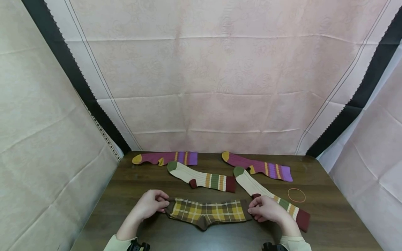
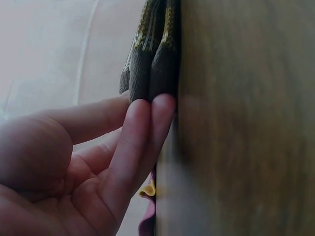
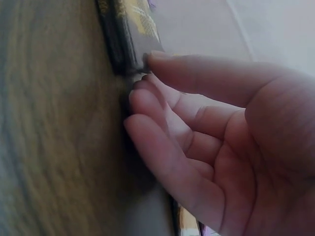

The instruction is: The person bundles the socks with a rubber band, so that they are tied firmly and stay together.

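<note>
A yellow and brown plaid sock (image 1: 208, 212) with dark brown ends lies across the front of the table, its heel toward me. My left hand (image 1: 154, 203) pinches its left end between thumb and fingers. In the left wrist view the dark sock end (image 2: 147, 73) shows more than one layer at the fingertips (image 2: 138, 110). At the opposite end my right hand (image 1: 266, 209) pinches the dark edge. The right wrist view has the thumb on top of that sock end (image 3: 133, 39), the other fingers (image 3: 152, 142) loosely curled below.
Behind lie two cream socks with green toes and striped cuffs, one in the middle (image 1: 201, 176), one (image 1: 267, 191) running under my right forearm. Farther back are two purple socks, left (image 1: 169, 157) and right (image 1: 257, 165). A thin rubber band (image 1: 296, 200) lies right. Pale cloth surrounds the wooden table (image 1: 339, 216).
</note>
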Available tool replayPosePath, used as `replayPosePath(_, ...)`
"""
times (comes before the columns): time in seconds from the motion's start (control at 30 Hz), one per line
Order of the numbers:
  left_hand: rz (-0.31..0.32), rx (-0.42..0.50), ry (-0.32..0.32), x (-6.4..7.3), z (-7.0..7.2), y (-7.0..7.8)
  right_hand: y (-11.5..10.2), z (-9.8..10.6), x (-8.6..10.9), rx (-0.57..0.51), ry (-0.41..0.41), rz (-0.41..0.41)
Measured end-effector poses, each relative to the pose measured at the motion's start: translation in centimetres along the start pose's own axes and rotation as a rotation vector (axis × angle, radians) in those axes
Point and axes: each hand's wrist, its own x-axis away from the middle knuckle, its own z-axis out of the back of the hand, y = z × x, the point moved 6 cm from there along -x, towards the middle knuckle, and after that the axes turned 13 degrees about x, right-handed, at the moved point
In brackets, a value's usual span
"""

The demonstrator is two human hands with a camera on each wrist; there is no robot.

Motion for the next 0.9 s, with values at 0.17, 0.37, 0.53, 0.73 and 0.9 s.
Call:
replayPosePath(0.17,0.005,-0.007,0.012,0.0,0.1,0.0,0.1,0.1,0.0,-0.022,-0.018,0.011)
replayPosePath(0.37,0.008,-0.01,0.021,0.0,0.2,0.2,0.3,0.2,0.0,-0.036,-0.029,0.015)
replayPosePath(0.53,0.007,-0.02,0.048,0.0,0.5,0.3,0.3,0.7,0.3,-0.041,-0.014,0.006)
replayPosePath(0.73,-0.01,-0.059,0.082,0.0,0.8,0.6,-0.2,1.2,0.6,-0.068,0.024,0.018)
replayPosePath(0.9,-0.032,-0.079,0.085,0.1,0.8,0.8,-0.8,1.4,0.5,-0.113,0.046,0.066)
